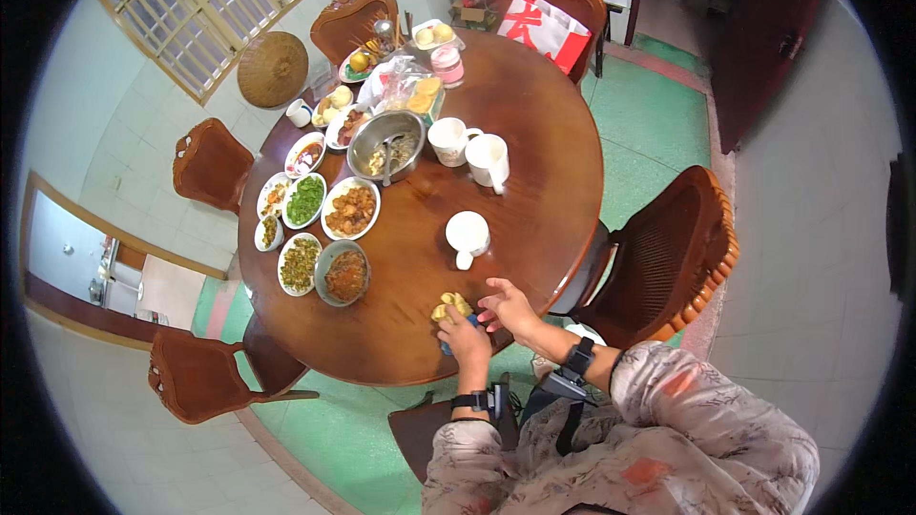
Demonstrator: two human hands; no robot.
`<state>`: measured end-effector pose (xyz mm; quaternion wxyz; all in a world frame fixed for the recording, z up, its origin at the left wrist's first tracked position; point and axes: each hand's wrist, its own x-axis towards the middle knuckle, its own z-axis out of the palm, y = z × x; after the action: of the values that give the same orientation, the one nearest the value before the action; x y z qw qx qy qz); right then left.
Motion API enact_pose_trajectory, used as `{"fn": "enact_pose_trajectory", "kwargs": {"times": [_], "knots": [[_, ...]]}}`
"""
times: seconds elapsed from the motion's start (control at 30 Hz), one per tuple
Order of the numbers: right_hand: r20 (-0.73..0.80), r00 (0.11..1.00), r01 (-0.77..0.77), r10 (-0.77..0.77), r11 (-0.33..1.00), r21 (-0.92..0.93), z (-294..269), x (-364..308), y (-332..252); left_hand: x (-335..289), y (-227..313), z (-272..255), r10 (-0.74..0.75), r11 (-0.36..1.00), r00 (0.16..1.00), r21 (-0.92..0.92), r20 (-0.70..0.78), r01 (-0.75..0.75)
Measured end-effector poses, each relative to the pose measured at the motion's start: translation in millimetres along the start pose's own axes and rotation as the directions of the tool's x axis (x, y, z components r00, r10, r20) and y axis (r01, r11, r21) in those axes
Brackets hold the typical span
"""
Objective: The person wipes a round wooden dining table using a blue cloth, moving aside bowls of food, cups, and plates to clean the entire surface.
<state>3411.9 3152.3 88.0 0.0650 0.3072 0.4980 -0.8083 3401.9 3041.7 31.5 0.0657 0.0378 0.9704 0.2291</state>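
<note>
At the table's near edge, my left hand (pixel 466 338) is closed on what looks like a crumpled yellow cloth (pixel 450 306) with blue parts. Part of it is hidden under my fingers. Just to the right, my right hand (pixel 510 310) is held with its fingers apart and nothing in them, close to the blue part. Beyond my hands, a white mug (pixel 468 233) stands on the wooden table (pixel 410 343), its handle toward me. Two more white mugs, one left (pixel 447 141) and one right (pixel 488 161), stand farther back.
A steel pot (pixel 385 145) with a ladle sits mid-table. Dishes of food line the left side, including a grey bowl (pixel 343 274) and chopped greens (pixel 305 200). A pink-lidded jar (pixel 447 65) stands farther back. Wooden chairs surround the table, one close on my right (pixel 658 267).
</note>
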Motion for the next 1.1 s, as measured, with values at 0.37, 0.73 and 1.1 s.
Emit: {"fn": "enact_pose_trajectory", "kwargs": {"times": [0.37,0.73,1.1], "knots": [[0.064,0.983,-0.181,0.170,0.956,0.231,21.6,98.3,3.1,102.4,-19.4,-17.8,-0.117,0.975,0.968,-0.212,-0.223,0.069],[-0.097,0.995,0.039,-0.032,0.997,0.069,-4.8,82.9,-49.1,222.1,-14.6,-23.7,-0.377,0.926,0.866,-0.163,-0.329,0.341],[-0.080,0.987,0.152,-0.140,0.972,0.180,-22.5,61.2,-117.3,246.0,19.6,-5.4,-0.148,0.989,0.966,-0.043,-0.213,0.142]]}}
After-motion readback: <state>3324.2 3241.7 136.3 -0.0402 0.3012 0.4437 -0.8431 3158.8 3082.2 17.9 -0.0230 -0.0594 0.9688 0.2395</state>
